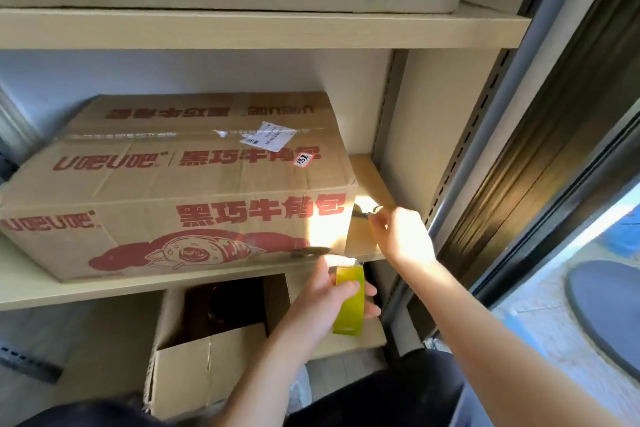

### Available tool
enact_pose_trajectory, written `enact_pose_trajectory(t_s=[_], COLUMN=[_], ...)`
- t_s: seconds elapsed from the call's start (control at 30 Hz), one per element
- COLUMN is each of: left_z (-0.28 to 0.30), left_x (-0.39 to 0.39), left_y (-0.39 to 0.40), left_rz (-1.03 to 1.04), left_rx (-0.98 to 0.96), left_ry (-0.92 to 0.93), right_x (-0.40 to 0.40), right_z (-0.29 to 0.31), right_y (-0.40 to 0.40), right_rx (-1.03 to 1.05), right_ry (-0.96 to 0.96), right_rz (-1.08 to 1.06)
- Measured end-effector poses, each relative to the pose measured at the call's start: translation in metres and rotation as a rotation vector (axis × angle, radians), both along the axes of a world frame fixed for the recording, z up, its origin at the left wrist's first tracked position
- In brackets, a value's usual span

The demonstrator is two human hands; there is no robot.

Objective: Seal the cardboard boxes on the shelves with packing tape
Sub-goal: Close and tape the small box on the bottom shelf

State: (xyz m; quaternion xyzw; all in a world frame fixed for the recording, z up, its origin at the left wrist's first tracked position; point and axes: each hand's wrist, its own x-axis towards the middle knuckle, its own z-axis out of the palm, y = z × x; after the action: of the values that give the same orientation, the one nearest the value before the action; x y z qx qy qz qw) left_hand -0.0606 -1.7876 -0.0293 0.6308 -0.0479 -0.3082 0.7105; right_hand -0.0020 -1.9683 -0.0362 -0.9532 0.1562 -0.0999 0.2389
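With the left hand (332, 291) gripping the tape roll (349, 302) below the printed box (180, 184) on the middle shelf (69, 291), the right hand (398, 232) seemingly pinches the tape against the box's end; keep it taut and press firmly.

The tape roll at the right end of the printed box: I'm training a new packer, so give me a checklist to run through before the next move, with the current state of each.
1. Left hand grips the tape roll: ok.
2. Right hand holds something at the printed box corner: ok; whether it is the tape end, cannot tell.
3. Tape stuck to the box end: cannot tell, sun glare.
4. Box sits fully on the shelf: ok.
5. Top seam taped: ok.
6. Lower box closed: not ok, flaps open.
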Motion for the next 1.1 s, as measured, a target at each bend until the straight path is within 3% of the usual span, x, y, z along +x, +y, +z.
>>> enact_pose_trajectory(t_s=[0.1,0.17,0.27,0.4,0.63,0.73,0.9,1.0,1.1], left_z=[-0.011,-0.02,-0.027,-0.029,-0.051,-0.059,-0.08,-0.107,-0.127], left_x=[0.006,0.007,0.0,-0.006,0.021,0.032,0.054,0.048,0.043], left_y=[0.0,0.001,0.003,0.011,-0.011,-0.047,-0.079,-0.071,-0.059], left_rz=[-0.017,-0.039,-0.068,0.001,0.186,0.24,0.275,0.314,0.344], left_rx=[0.031,0.087,0.168,0.231,0.128,0.058,0.011,0.119,0.068], left_ry=[-0.017,-0.047,-0.083,-0.063,0.144,0.277,0.424,0.405,0.38], right_x=[-0.05,-0.069,-0.078,-0.079,-0.048,-0.022,0.018,0.031,0.017], right_z=[0.006,-0.001,-0.014,-0.02,0.002,-0.006,-0.029,-0.042,-0.047], right_y=[0.016,0.027,0.041,0.062,0.056,0.033,0.008,0.002,-0.004], right_rx=[0.441,0.508,0.445,0.053,0.111,0.197,0.159,0.038,0.135], right_ry=[-0.013,-0.003,-0.076,-0.079,-0.056,0.041,0.044,0.035,-0.134], right_rz=[0.247,0.232,0.068,0.045,0.101,0.071,0.08,0.079,0.032])
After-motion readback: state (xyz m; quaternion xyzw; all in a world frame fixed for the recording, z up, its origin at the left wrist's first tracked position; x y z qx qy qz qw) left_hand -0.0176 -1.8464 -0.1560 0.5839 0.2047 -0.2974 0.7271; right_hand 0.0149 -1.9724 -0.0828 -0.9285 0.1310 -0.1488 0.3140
